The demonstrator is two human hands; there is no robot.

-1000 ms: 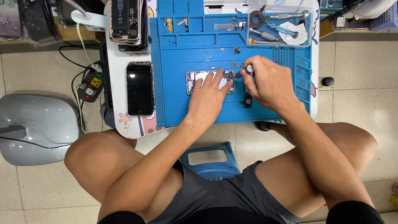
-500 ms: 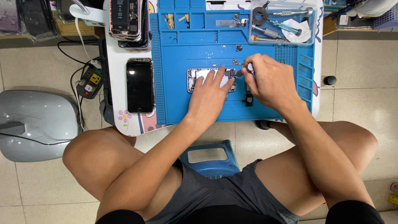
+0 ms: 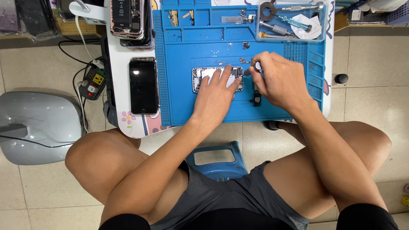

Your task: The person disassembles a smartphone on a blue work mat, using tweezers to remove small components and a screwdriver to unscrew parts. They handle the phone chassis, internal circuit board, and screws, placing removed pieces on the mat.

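Observation:
An opened phone body [image 3: 203, 76] lies on a blue work mat [image 3: 179, 98] on a small white table. My left hand [image 3: 217, 96] rests flat on the phone body, fingers spread over it, pressing it down. My right hand [image 3: 279, 81] grips a small screwdriver [image 3: 257, 66] with a round white cap, its tip at the phone's right end. A small dark part [image 3: 257, 99] lies on the mat under my right hand.
A black phone [image 3: 144, 86] lies left of the mat, with a stack of opened phones [image 3: 128, 19] behind it. A clear tray [image 3: 294, 21] holds screwdrivers at the mat's far right. A power strip [image 3: 94, 81], a grey cover [image 3: 30, 125] and a blue stool [image 3: 217, 159] sit on the tiled floor.
The view has shifted slightly. Both hands stay in place on the phone body and the screwdriver.

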